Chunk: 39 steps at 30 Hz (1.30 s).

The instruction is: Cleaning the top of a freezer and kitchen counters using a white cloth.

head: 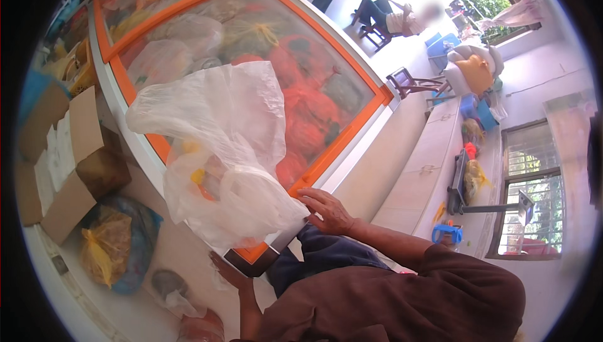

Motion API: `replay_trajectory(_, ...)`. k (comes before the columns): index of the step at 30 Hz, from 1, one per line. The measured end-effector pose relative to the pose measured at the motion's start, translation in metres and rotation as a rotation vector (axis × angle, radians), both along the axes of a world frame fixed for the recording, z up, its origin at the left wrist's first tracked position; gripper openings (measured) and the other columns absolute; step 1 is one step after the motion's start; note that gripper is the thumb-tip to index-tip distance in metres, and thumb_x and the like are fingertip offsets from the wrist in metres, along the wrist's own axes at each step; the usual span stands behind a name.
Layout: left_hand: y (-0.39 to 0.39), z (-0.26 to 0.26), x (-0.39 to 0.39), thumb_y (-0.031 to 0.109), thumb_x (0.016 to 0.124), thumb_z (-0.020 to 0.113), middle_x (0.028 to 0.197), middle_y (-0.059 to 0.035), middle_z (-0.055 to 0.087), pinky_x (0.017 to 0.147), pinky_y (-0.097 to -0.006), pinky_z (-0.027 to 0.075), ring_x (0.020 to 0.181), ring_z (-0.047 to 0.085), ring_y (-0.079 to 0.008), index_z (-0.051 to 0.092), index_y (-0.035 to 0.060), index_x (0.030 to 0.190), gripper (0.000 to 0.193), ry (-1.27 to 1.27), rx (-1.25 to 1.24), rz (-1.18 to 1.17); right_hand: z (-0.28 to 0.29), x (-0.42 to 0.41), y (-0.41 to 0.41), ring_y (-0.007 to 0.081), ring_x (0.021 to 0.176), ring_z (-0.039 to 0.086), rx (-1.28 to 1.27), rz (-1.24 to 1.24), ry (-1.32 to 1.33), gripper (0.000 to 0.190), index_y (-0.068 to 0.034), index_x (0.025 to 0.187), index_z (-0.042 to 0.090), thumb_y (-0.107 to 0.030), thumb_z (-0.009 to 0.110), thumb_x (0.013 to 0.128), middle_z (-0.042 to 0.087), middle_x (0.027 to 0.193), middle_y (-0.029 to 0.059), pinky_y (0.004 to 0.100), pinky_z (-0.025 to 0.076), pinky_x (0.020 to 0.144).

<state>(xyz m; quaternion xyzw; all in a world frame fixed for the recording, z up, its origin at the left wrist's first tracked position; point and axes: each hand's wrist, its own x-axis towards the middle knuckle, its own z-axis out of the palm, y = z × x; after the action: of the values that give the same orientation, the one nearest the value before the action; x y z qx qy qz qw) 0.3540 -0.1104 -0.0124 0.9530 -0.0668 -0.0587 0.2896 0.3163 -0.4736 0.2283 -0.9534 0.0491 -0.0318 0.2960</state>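
Observation:
A translucent white plastic bag [245, 153] lies crumpled over the front corner of a chest freezer with an orange-framed glass lid [346, 142]. Yellow and orange shapes show through the bag's lower part. My right hand [330, 212] is at the freezer's orange edge, with the bag's pointed corner between its thumb and fingers. Lower down, my left hand [233, 271] is beside the freezer's black corner piece [252, 261], its fingers extended. A wisp of clear plastic shows by its palm, and I cannot tell whether it is held. Red, white and yellow bagged goods fill the freezer under the glass.
An open cardboard box [87, 120] with white contents stands left of the freezer. Below it, a tied yellow bag [106, 248] rests on blue plastic. A platform scale [459, 184] sits on white cabinets [424, 167] at right. People sit farther back, one on a stool [374, 36].

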Motion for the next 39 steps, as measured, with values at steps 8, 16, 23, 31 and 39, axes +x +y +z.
replay_trajectory(8,0.024,-0.041,0.072,0.05,0.099,0.061,0.169,-0.024,0.025,0.119,-0.059,0.032,0.155,0.027,-0.0416,0.016,0.0023,0.165,0.093,-0.01,0.162,0.027,-0.003,-0.003,-0.013,0.0381,0.136,0.053,-0.064,-0.007,-0.079,0.049,-0.002,0.135,0.059,-0.008,0.072,0.088,0.055,0.147,0.0164,0.0478,0.046,0.111)
replay_trajectory(16,0.015,-0.033,0.029,0.045,0.095,0.067,0.166,-0.027,0.029,0.123,-0.0559,0.03,0.153,0.029,-0.0434,0.02,0.0002,0.163,0.094,0.017,-0.002,0.043,-0.009,-0.024,-0.022,0.0387,0.135,0.053,-0.141,-0.04,-0.037,0.049,-0.001,0.135,0.059,-0.015,0.074,0.09,0.054,0.147,0.018,0.0476,0.044,0.113)
replay_trajectory(23,0.024,-0.001,-0.075,-0.001,0.083,0.073,0.149,-0.0232,0.049,0.119,-0.0529,0.035,0.141,0.042,-0.0454,0.054,-0.0006,0.139,0.059,-0.045,0.011,-0.125,0.004,-0.039,-0.033,0.0373,0.133,0.055,-0.076,-0.097,-0.031,0.049,-0.004,0.131,0.061,-0.002,0.073,0.084,0.058,0.143,0.0152,0.0448,0.048,0.11)
replay_trajectory(31,0.047,0.044,-0.088,-0.001,0.077,0.074,0.122,-0.0159,0.066,0.101,-0.0422,0.05,0.115,0.063,-0.036,0.068,0.0018,0.116,0.04,0.193,-0.198,0.244,-0.005,-0.052,-0.036,0.0351,0.131,0.058,0.021,-0.094,-0.057,0.046,-0.005,0.131,0.062,0.003,0.066,0.085,0.061,0.142,0.0128,0.0433,0.049,0.108)
replay_trajectory(39,-0.035,0.241,-0.058,0.001,0.075,0.077,0.113,-0.0148,0.069,0.092,-0.0397,0.055,0.102,0.069,-0.0344,0.069,0.0013,0.113,0.039,-0.124,-0.326,0.18,-0.013,-0.061,-0.069,0.0356,0.127,0.061,0.105,-0.01,-0.136,0.042,-0.004,0.128,0.064,0.003,0.066,0.086,0.064,0.138,0.0131,0.0436,0.051,0.106)
